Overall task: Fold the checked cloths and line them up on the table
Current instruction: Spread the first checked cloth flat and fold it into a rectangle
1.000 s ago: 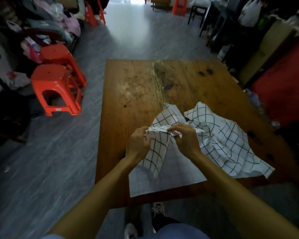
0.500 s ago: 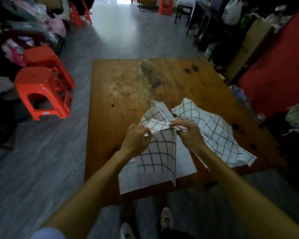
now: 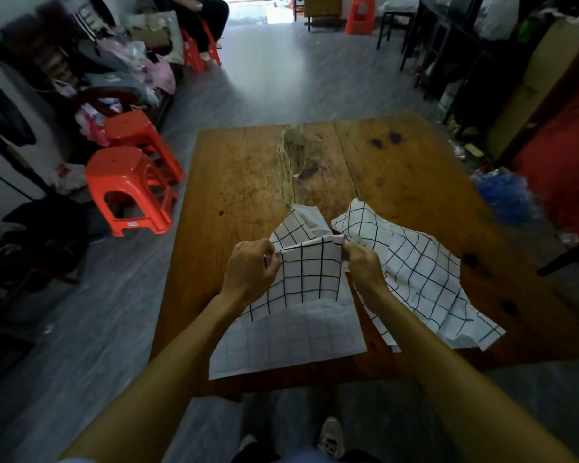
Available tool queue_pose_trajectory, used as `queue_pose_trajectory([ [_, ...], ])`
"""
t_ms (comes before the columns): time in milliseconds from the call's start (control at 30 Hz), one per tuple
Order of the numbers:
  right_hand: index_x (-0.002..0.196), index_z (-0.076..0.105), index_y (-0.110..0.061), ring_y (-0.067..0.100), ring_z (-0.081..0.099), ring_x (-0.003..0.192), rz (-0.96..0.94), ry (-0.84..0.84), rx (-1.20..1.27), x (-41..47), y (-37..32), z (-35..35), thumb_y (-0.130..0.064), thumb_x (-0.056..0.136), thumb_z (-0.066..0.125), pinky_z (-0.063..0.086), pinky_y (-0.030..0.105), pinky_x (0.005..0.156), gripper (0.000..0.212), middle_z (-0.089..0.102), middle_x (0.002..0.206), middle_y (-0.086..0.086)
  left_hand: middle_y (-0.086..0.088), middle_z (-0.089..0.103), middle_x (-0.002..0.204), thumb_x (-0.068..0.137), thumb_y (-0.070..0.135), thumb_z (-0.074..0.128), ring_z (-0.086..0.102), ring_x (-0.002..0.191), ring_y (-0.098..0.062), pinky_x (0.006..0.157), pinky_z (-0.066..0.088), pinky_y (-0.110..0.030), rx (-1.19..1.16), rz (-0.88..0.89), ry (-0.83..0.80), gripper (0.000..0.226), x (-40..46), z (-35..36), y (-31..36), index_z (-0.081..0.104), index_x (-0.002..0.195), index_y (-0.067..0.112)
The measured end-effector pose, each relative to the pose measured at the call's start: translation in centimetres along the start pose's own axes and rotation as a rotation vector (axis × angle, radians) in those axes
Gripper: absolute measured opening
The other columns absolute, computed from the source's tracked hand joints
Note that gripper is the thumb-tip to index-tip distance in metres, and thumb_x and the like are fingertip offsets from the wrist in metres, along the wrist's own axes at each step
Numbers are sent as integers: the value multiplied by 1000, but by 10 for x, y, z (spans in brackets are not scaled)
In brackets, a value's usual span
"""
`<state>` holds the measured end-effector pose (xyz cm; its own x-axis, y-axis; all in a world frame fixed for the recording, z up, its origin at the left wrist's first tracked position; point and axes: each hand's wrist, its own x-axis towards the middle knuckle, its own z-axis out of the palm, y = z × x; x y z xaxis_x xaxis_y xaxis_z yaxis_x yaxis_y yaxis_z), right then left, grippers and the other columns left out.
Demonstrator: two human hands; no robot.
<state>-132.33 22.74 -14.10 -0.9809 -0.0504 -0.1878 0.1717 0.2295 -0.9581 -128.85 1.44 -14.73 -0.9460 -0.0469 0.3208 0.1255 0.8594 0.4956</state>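
Your left hand and right hand pinch the top corners of one cloth above the surface. Beneath it a flat cloth lies at the near edge. A crumpled cloth lies to its right. Two stools stand left of the surface.

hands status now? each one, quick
Left hand: closed, pinching the left top corner of the checked cloth.
Right hand: closed, pinching its right top corner.
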Motion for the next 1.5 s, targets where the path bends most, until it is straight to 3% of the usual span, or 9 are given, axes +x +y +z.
queue_pose_trajectory([
  [200,88,69,-26,19,63,79,-175,-105,-20,5,-10,-5,-30,93,59,52,33,71,11,67,82,-1,5,54,68,90,18,57,50,63,-12,78,44,-33,32,-60,64,10,-2,1,12,57,81,15],
  [433,83,69,-2,27,62,74,-118,-56,41,26,-21,-14,-30,92,62,54,41,70,30,68,80,19,-3,69,93,92,29,59,60,85,-16,89,44,-36,4,55,-101,22,5,7,-2,66,105,13],
  [567,80,67,3,21,53,66,-126,-62,-4,34,-33,-12,-29,93,61,47,26,63,34,59,70,15,-3,67,94,92,22,60,55,83,-13,80,48,-36,-36,48,-126,20,7,15,-11,67,108,13],
  [667,76,69,-10,12,59,63,-169,-41,-58,38,-42,-11,-28,92,62,48,25,63,26,64,70,6,-4,66,85,91,24,60,56,74,-15,69,48,-32,-69,11,-68,17,11,16,-16,70,97,11],
  [867,81,71,-23,17,66,96,-182,77,-11,54,-50,-7,-59,68,69,55,47,87,39,70,94,-2,-3,63,73,85,24,68,54,62,-16,55,47,-29,-49,-31,124,16,16,11,-25,65,80,9],
  [1067,82,68,-25,10,41,130,-306,102,-65,59,-64,6,-39,84,66,36,36,104,14,54,136,-5,-1,53,67,85,20,68,45,55,-14,49,38,-25,-91,-60,179,19,13,11,-37,54,76,11],
  [1167,82,68,-26,10,49,122,-411,62,-183,60,-68,13,-34,84,67,37,33,104,8,66,109,-7,-1,56,83,79,27,74,49,71,-13,61,39,-23,-125,-59,73,29,19,13,-40,55,95,13],
  [1300,85,72,-15,10,57,88,-538,47,-355,61,-72,28,-30,82,71,45,25,78,16,64,83,-5,-7,58,121,83,43,66,54,103,-15,86,45,-30,-231,15,-42,59,46,10,-21,48,129,10],
  [1500,91,70,-14,0,57,78,-616,-50,-403,58,-79,35,-27,83,72,44,15,68,15,64,82,-10,1,70,87,92,24,59,63,74,-5,62,52,-19,-488,91,46,17,74,-9,16,67,105,17],
])
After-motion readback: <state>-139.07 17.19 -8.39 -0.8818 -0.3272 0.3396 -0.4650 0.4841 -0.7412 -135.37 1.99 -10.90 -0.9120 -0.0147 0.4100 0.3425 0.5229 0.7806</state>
